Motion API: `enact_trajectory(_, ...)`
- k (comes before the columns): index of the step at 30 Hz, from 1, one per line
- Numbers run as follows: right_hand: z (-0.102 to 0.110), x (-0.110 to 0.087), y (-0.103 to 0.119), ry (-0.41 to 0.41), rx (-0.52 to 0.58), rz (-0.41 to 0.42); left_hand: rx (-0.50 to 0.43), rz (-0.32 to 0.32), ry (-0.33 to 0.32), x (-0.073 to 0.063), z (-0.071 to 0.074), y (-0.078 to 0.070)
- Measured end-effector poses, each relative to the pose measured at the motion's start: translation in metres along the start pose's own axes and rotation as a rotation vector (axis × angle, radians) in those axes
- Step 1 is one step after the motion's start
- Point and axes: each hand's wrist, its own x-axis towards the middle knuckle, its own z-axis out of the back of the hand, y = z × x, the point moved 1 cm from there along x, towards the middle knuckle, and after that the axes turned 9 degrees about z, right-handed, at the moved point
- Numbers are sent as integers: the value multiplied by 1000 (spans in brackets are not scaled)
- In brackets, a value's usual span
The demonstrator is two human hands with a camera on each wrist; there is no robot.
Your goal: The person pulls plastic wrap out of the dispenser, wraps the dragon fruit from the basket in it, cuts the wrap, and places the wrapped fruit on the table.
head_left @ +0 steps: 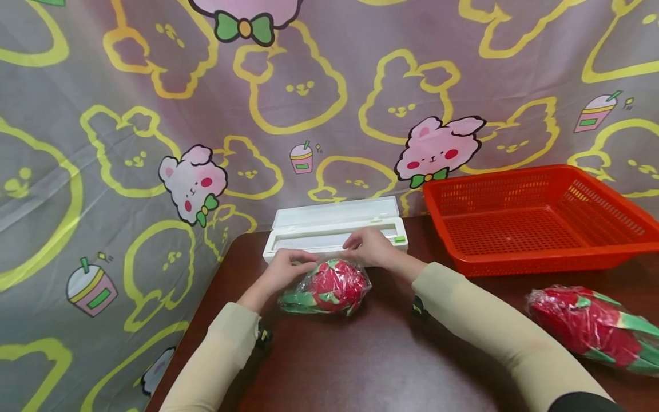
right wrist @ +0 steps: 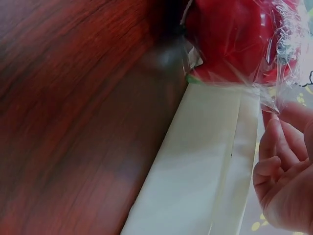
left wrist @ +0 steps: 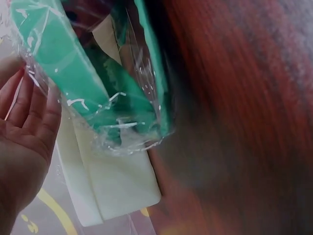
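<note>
A red and green dragon fruit (head_left: 337,285) lies wrapped in clear cling film (right wrist: 281,49) on the table, in front of a white cling film dispenser (head_left: 282,245). My left hand (head_left: 288,269) is at the fruit's upper left, fingertips and thumb together on the film's edge. In the left wrist view, the fruit's green leaves (left wrist: 63,54) show through the film beside its fingers. At the upper right, my right hand (head_left: 373,249) pinches the film between thumb and fingers, in front of the dispenser's green slider (head_left: 399,239). The dispenser's clear lid (head_left: 334,212) stands raised.
An orange-red plastic basket (head_left: 504,266) stands at the back right of the brown table (head_left: 360,355). Another film-wrapped dragon fruit (head_left: 592,326) lies at the right, beyond my right forearm. A patterned curtain (head_left: 329,114) hangs behind the table and along its left side.
</note>
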Motion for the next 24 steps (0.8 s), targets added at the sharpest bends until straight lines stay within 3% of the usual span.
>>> enact_trajectory(7,1,-3,-4,30,65,34,-17,-21,-19,1,-3,-1)
enact_trajectory(13,-1,-6,-4,82,119,73,-48,-1,50,3,-5,3)
enact_trajectory(16,-3,-8,-3,108,155,94,-53,7,54,4,-7,3)
enact_trajectory(24,-6,-13,1,92,272,48,-118,5,16,2,-10,-2)
